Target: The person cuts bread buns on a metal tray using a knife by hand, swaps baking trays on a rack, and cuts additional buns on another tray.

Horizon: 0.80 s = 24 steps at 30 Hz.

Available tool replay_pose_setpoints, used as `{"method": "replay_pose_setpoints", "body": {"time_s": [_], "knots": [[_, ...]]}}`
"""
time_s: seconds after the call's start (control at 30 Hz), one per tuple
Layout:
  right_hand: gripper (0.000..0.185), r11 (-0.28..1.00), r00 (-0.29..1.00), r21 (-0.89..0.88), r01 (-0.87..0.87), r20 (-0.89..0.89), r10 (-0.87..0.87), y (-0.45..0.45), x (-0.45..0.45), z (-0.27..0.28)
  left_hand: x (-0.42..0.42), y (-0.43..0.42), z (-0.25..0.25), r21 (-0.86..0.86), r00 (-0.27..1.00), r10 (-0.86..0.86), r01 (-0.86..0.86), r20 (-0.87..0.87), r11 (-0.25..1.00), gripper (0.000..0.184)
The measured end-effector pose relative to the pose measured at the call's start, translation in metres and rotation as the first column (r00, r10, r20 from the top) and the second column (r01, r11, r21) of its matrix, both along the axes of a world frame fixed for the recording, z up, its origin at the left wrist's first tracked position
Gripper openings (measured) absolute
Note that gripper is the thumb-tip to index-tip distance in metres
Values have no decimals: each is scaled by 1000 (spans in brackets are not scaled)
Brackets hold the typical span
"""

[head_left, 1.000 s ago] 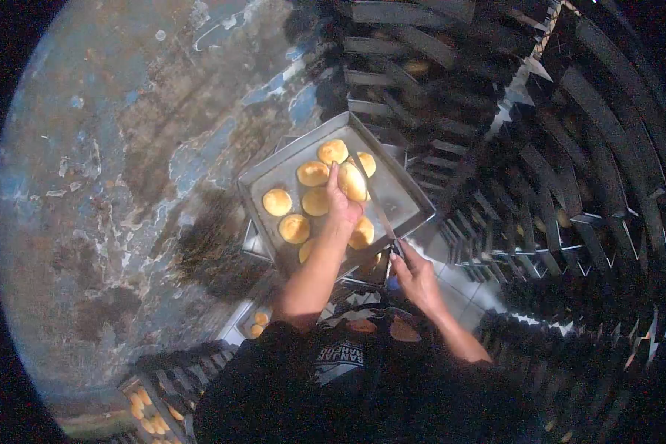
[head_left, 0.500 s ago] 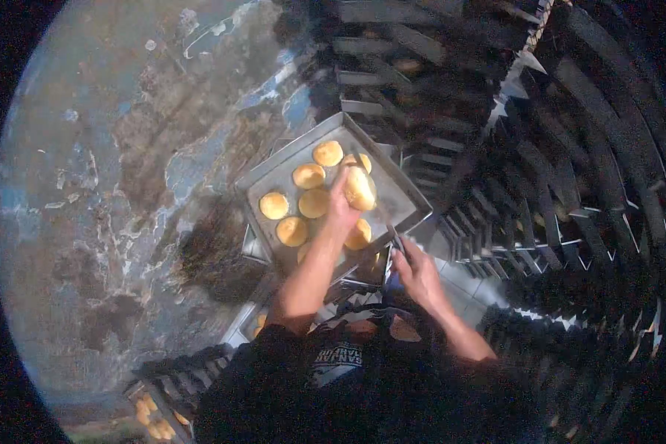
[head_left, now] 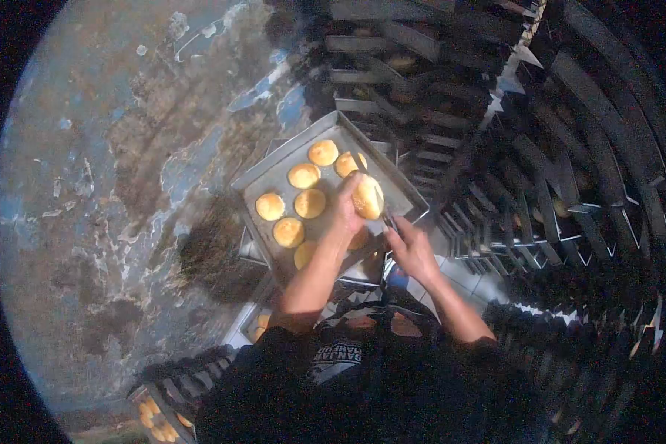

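Note:
My left hand (head_left: 349, 205) is closed around a golden bread bun (head_left: 367, 197), holding it above a metal baking tray (head_left: 256, 172). My right hand (head_left: 414, 253) grips the handle of a knife (head_left: 387, 216). Its blade lies against the bun, running up and to the left across it; how deep it sits in the bread I cannot tell. On the tray sit several more round buns, among them one bun (head_left: 304, 175) left of my left hand and one (head_left: 323, 152) near the far corner. My left forearm partly covers a nearer bun (head_left: 304, 255).
Dark racks (head_left: 496, 185) with stacked trays rise on the right. A stained, peeling wall or surface (head_left: 126, 185) fills the left. Another tray of buns (head_left: 154, 420) stands at the lower left, and a few buns (head_left: 261, 323) show beside my left elbow. Floor tiles (head_left: 462, 285) appear at the right.
My right hand has moved up and left, bringing the knife from beside the bun to lie against it. The held bun has shifted slightly right and down.

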State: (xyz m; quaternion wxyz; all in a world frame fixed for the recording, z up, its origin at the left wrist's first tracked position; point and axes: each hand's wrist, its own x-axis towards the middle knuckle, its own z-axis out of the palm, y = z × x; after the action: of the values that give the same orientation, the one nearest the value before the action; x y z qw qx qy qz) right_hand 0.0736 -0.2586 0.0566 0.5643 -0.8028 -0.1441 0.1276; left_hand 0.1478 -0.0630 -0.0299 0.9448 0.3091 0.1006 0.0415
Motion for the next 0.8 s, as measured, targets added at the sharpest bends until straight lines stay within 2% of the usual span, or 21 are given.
{"method": "replay_pose_setpoints", "body": {"time_s": [0.03,0.07,0.1,0.17,0.23,0.3,0.33,0.43,0.47,0.5,0.57,0.63,0.7,0.73,0.8], "knots": [[39,999,998,32,-9,60,7,3,4,-3,4,6,3,-69,999,11,-14,-50,998,31],[37,999,997,-44,-30,71,33,-3,0,-10,9,13,6,-138,995,21,-35,-99,990,32],[37,998,997,-47,-35,73,38,-9,-9,-7,10,20,11,-142,995,26,-40,-97,989,32],[36,996,997,-54,-74,-21,73,-21,-32,4,9,34,17,-106,990,121,-128,-73,986,35],[37,998,997,-24,-66,-37,65,-23,-33,-11,3,33,12,-87,997,73,-75,-30,993,39],[36,987,981,-141,-78,-189,51,-16,-15,-3,-1,10,3,-15,994,-4,2,-112,1000,40],[35,1000,999,-27,-9,33,10,-9,-4,-38,-1,-2,0,62,997,-16,21,-82,998,41],[35,995,997,-80,-52,-60,48,0,19,-17,5,-5,11,42,999,19,-17,-47,999,39],[37,997,998,-53,-47,37,49,-3,12,-17,13,6,0,35,998,34,-32,-52,999,38],[37,997,998,-55,-54,37,56,-10,3,-16,16,13,6,34,998,40,-38,-53,999,38],[32,989,990,-95,-109,-99,100,-25,-15,-15,17,24,15,-27,995,87,-88,-56,996,35],[34,992,995,-90,-91,-44,87,-25,-18,-20,11,22,16,-44,999,34,-35,-33,998,34],[36,996,988,-75,-51,-148,39,-14,-3,-18,7,1,9,-36,994,-34,30,-100,999,32],[37,993,996,-114,-41,-78,33,-8,12,-36,8,-13,8,-63,989,-1,-8,-146,998,32],[36,995,997,-84,-50,-61,45,-6,25,-26,15,-14,4,-31,991,31,-35,-126,999,32]]}}
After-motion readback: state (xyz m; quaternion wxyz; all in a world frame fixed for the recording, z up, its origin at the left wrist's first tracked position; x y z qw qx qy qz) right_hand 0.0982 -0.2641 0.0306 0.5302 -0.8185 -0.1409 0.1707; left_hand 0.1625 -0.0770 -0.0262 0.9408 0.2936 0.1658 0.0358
